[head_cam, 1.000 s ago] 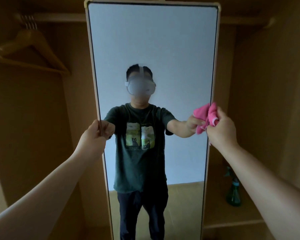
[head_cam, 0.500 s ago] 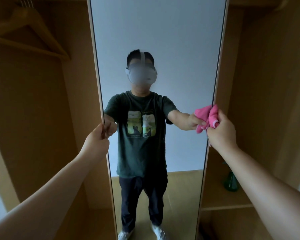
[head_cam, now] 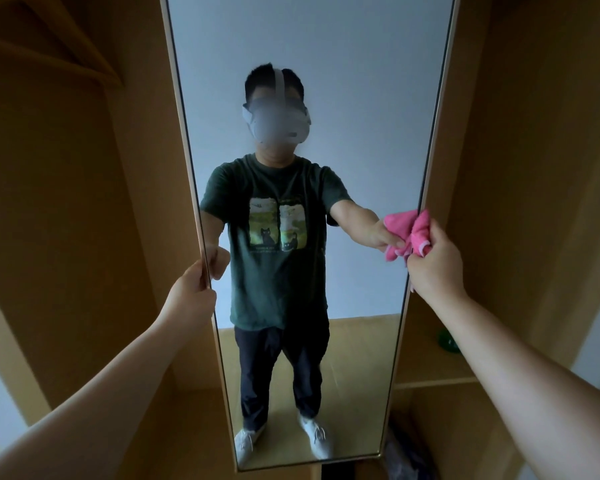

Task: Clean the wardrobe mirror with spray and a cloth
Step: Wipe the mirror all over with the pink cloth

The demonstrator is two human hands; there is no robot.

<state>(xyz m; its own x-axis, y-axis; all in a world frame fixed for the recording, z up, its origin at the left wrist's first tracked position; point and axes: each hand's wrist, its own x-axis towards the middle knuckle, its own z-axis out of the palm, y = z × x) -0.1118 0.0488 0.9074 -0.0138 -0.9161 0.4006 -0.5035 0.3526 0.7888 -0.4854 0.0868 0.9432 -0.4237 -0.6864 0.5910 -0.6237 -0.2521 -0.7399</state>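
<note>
A tall framed wardrobe mirror [head_cam: 347, 98] fills the middle of the head view and reflects a person in a dark green T-shirt. My left hand [head_cam: 191, 292] grips the mirror's left edge at about mid height. My right hand [head_cam: 435, 263] holds a bunched pink cloth [head_cam: 420, 230] against the mirror's right edge. The green spray bottle [head_cam: 447, 339] stands on a wooden shelf to the right, mostly hidden behind my right forearm.
Wooden wardrobe walls close in on both sides. A wooden hanger [head_cam: 66, 57] hangs at the upper left. The shelf [head_cam: 426, 375] sits low on the right, with a dark bundle [head_cam: 406, 452] beneath it near the mirror's bottom corner.
The view has tilted downward, so the mirror's bottom edge and the reflected shoes now show. My right hand and the cloth have slid lower along the right edge; my left hand also sits lower.
</note>
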